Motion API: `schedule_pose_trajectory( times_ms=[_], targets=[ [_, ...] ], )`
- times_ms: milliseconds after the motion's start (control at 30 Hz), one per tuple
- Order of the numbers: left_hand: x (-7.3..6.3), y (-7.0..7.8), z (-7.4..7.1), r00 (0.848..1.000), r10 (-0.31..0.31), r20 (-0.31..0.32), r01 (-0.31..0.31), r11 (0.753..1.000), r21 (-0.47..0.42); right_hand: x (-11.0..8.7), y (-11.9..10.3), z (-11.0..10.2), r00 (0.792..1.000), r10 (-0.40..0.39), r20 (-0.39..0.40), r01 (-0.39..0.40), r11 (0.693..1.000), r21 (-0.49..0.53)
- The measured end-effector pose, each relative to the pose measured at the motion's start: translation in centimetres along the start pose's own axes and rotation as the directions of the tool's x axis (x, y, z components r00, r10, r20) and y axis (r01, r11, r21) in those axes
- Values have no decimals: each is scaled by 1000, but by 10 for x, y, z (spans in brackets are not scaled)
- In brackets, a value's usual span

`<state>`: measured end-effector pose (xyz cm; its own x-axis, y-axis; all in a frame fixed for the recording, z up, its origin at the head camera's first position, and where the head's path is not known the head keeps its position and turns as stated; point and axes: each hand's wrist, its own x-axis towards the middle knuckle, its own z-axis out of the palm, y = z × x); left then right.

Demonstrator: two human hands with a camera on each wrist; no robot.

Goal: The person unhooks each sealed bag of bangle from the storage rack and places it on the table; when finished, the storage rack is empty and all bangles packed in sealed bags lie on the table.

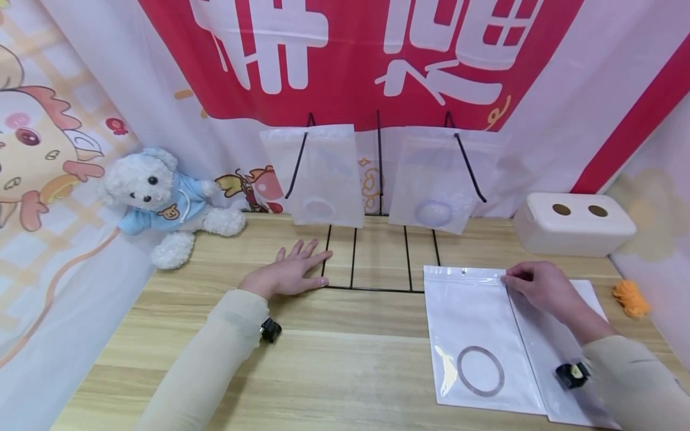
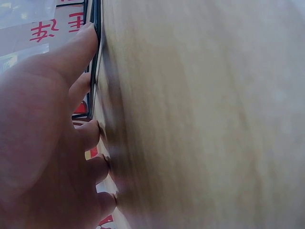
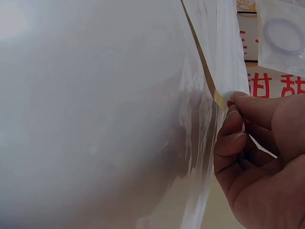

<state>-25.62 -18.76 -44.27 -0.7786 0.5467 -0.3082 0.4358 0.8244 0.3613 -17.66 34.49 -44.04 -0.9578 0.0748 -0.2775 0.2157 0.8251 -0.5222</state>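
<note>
My left hand (image 1: 291, 272) lies with fingers spread on the wooden table, thumb and index fingertip at the base of a black wire rack (image 1: 353, 257). In the left wrist view, its fingertips rest against the wood. My right hand (image 1: 547, 290) pinches the top right corner of a white zip bag (image 1: 480, 323) lying flat, which has a pinkish ring outline near its bottom. A second white bag (image 1: 544, 353) lies beside it, partly under my right forearm. Two translucent zip bags hang on the rack's prongs, a left bag (image 1: 329, 173) and a right bag (image 1: 431, 173).
A white plush dog (image 1: 162, 197) in a blue hoodie sits at the back left. At the back right stands a white box (image 1: 574, 230) with two round holes, and an orange yarn bundle (image 1: 631, 299) lies near the right edge. Printed cloth (image 1: 350, 72) hangs behind the rack.
</note>
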Motion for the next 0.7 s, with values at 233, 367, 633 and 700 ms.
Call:
schedule_pose_trajectory(
  times_ms=[233, 367, 633, 700],
  targets=[
    [-1, 1, 0, 1000, 0, -3, 0, 1000, -4, 0, 2, 2, 1000, -9, -8, 9, 1000, -4],
    [-1, 2, -1, 1000, -2, -1, 2, 1000, -4, 1, 4, 1, 1000, -4, -1, 4, 1000, 5],
    [-1, 2, -1, 1000, 0, -2, 0, 1000, -14, 0, 3, -5, 1000, 0, 0, 0, 1000, 23],
    [-2, 2, -1, 1000, 0, -2, 0, 1000, -14, -1, 1, -7, 1000, -15, -10, 15, 999, 36]
  ],
)
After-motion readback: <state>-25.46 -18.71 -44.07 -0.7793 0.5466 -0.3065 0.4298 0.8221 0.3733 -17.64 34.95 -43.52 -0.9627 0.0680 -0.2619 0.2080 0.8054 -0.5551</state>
